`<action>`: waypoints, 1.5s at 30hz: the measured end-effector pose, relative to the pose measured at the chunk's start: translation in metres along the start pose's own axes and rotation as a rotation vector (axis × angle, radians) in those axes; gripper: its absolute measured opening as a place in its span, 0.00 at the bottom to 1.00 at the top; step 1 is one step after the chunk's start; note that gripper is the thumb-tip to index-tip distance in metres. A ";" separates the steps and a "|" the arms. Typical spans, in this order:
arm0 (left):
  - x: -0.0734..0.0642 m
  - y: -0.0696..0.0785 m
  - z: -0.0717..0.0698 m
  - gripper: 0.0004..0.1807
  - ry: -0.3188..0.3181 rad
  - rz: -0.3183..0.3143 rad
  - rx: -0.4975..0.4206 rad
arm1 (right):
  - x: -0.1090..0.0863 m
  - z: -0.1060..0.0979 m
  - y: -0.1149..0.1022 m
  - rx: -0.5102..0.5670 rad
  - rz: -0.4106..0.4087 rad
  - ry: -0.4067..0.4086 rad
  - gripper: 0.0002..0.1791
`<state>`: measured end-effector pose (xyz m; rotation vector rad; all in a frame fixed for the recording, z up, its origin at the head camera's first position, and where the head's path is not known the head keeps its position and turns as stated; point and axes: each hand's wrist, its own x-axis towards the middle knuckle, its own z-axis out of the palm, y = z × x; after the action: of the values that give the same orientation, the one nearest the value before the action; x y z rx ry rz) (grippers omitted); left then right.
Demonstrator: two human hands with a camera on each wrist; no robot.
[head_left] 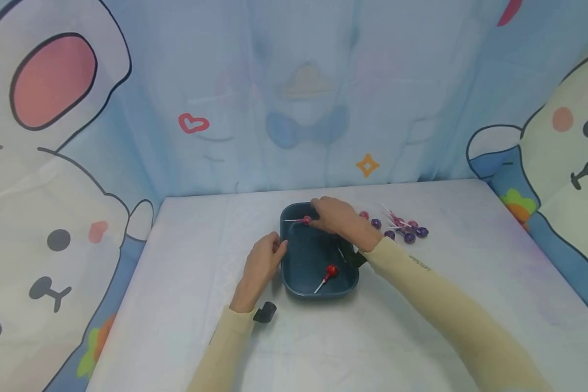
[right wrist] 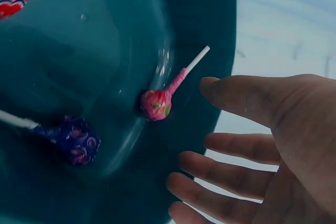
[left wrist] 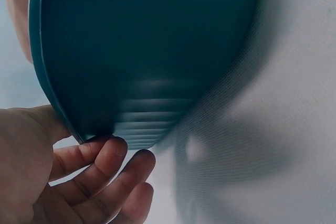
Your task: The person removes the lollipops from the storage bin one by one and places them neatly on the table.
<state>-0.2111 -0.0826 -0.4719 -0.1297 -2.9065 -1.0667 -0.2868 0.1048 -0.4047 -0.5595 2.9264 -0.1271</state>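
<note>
A dark teal tray (head_left: 307, 294) stands on the table between both hands. My left hand (head_left: 263, 260) pinches its left rim, thumb over the edge and fingertips on the outer wall in the left wrist view. Over the far right part of the tray is my right hand (head_left: 340, 216), its fingers straight and holding nothing. A pink lollipop (right wrist: 156, 104) lies in the tray near the right thumb. Inside too are a purple lollipop (right wrist: 77, 141) and a red lollipop (head_left: 331, 270). From the head view, the right wrist mostly hides the purple one.
Several purple and pink lollipops (head_left: 409, 238) lie in a loose pile on the table right of the tray, beside the right forearm. The table has a white cover (head_left: 201, 234). A blue printed curtain (head_left: 225, 158) hangs at its far edge.
</note>
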 end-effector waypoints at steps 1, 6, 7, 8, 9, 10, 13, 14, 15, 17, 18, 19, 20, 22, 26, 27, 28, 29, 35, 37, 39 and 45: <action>0.000 0.000 0.000 0.12 0.000 0.000 0.001 | 0.001 0.000 -0.001 0.003 0.001 -0.005 0.31; -0.001 0.000 -0.001 0.13 0.000 -0.004 0.005 | 0.006 0.003 -0.006 0.007 0.006 -0.033 0.29; 0.000 0.000 -0.001 0.13 0.001 0.000 0.005 | 0.008 0.004 -0.006 0.006 0.008 -0.036 0.28; 0.000 0.000 -0.001 0.13 0.001 0.002 0.007 | 0.009 0.004 -0.007 0.005 0.013 -0.042 0.28; 0.000 0.000 -0.001 0.13 0.000 0.002 0.008 | 0.011 0.005 -0.007 0.006 0.019 -0.051 0.27; 0.001 0.000 -0.001 0.13 0.000 0.002 0.009 | 0.013 0.006 -0.007 0.007 0.021 -0.055 0.26; 0.002 0.000 -0.001 0.13 -0.001 0.001 0.010 | 0.018 0.010 -0.006 0.011 0.032 -0.068 0.23; 0.002 0.000 -0.001 0.13 -0.008 -0.005 0.010 | 0.020 0.011 -0.006 0.007 0.036 -0.077 0.21; 0.002 0.001 -0.001 0.12 -0.013 -0.009 0.009 | 0.021 0.013 -0.006 0.000 0.033 -0.084 0.19; 0.001 0.001 0.000 0.12 -0.018 -0.015 0.009 | 0.023 0.017 -0.005 -0.021 0.028 -0.097 0.17; 0.001 0.001 0.001 0.12 -0.020 -0.017 0.010 | 0.024 0.019 -0.004 -0.032 0.025 -0.103 0.16; 0.001 0.001 0.001 0.12 -0.021 -0.014 0.010 | 0.024 0.020 -0.004 -0.042 0.023 -0.107 0.15; 0.000 0.001 0.001 0.12 -0.020 -0.014 0.010 | 0.025 0.021 -0.004 -0.046 0.022 -0.111 0.15; 0.000 0.001 0.001 0.12 -0.010 -0.008 0.011 | 0.026 0.023 -0.004 -0.052 0.024 -0.110 0.14; 0.000 0.001 0.001 0.11 -0.006 -0.005 0.004 | 0.027 0.025 -0.005 -0.057 0.024 -0.108 0.12; 0.000 0.002 0.001 0.11 -0.007 -0.007 0.003 | 0.027 0.026 -0.005 -0.057 0.022 -0.109 0.11; 0.000 0.002 0.001 0.11 -0.010 -0.011 0.001 | 0.028 0.027 -0.005 -0.058 0.018 -0.107 0.11; 0.000 0.002 0.001 0.11 -0.011 -0.012 -0.002 | 0.028 0.029 -0.005 -0.057 0.013 -0.105 0.11; -0.001 0.003 0.001 0.12 -0.010 -0.017 -0.005 | 0.031 0.037 -0.007 -0.047 -0.033 -0.059 0.07; -0.001 0.003 0.001 0.12 -0.011 -0.018 -0.003 | 0.031 0.039 -0.008 -0.050 -0.049 -0.042 0.08; -0.002 0.003 0.001 0.12 -0.011 -0.021 0.000 | 0.031 0.041 -0.008 -0.053 -0.058 -0.026 0.07; -0.002 0.002 -0.001 0.12 0.000 -0.012 -0.001 | 0.032 0.041 -0.010 -0.064 -0.067 -0.007 0.07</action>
<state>-0.2092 -0.0819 -0.4706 -0.1120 -2.9108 -1.0692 -0.3059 0.0815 -0.4487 -0.6663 2.9152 -0.0397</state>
